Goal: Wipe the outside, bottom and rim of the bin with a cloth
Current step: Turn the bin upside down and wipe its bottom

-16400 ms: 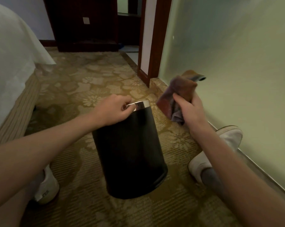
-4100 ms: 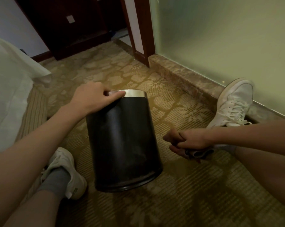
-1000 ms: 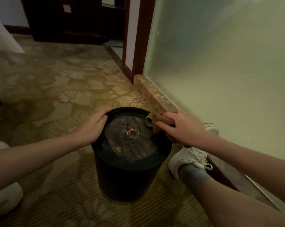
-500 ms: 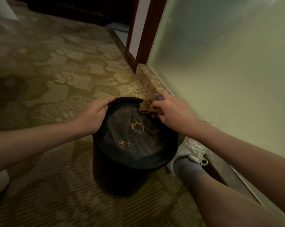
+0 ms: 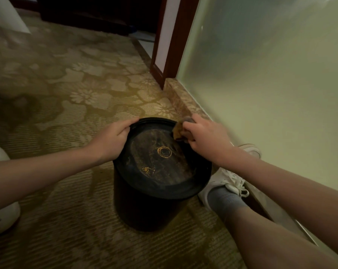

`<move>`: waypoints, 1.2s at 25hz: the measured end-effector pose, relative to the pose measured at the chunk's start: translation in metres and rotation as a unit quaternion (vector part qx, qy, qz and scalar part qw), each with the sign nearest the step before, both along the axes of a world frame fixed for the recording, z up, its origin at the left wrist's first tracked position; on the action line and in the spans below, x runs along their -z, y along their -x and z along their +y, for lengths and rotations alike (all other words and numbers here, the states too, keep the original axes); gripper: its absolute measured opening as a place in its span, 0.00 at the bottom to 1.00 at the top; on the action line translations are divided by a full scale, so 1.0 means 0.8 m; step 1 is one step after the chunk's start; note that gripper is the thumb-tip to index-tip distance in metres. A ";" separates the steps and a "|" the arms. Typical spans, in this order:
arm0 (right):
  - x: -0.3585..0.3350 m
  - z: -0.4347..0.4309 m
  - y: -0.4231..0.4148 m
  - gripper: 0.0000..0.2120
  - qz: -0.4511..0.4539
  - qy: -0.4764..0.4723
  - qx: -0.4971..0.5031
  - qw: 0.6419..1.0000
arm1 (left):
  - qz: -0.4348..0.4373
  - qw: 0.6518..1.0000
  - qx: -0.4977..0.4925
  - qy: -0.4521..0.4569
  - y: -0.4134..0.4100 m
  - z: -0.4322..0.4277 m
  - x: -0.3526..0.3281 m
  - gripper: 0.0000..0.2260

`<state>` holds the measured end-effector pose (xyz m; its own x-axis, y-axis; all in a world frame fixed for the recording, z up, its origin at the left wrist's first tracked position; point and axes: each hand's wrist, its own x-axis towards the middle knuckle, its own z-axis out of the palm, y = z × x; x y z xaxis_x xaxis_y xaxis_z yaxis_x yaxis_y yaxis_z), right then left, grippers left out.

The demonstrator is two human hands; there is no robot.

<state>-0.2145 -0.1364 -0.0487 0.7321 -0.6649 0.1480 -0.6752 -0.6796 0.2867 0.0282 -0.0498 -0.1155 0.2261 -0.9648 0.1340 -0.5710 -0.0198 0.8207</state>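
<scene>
A white shoe [image 5: 1, 216] sits at the left edge on the patterned carpet [image 5: 67, 94]. The left hand [image 5: 111, 140] grips the left edge of the bin [image 5: 144, 206], fingers curled together over it. The bin stands upside down on the carpet, bottom up. The right hand [image 5: 207, 140], fingers bunched, pinches the cloth [image 5: 177, 131] against the bin's far right edge, beside the frosted wall [image 5: 271, 84].

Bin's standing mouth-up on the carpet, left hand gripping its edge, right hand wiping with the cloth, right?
Not quite: the head view shows the bin upside down on the carpet, its closed, stained bottom facing up. The rest holds: the left hand grips its edge and the right hand wipes with the cloth.
</scene>
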 end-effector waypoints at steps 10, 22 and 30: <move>-0.051 0.040 0.044 0.07 0.159 -0.156 0.021 0.975 | -0.007 1.000 0.001 0.004 0.004 0.000 -0.001 0.18; -0.027 -0.002 0.004 0.12 0.037 -0.057 -0.018 0.998 | -0.005 1.000 -0.004 0.001 0.003 -0.002 -0.001 0.18; -0.037 0.010 0.009 0.04 0.081 -0.107 0.012 0.991 | 0.000 1.000 0.000 -0.010 0.004 -0.002 -0.004 0.19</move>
<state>-0.2218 -0.1285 -0.0193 0.7181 -0.6861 -0.1162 -0.6491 -0.7206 0.2436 0.0251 -0.0517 -0.1126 0.2260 -0.9673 0.1153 -0.5710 -0.0357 0.8202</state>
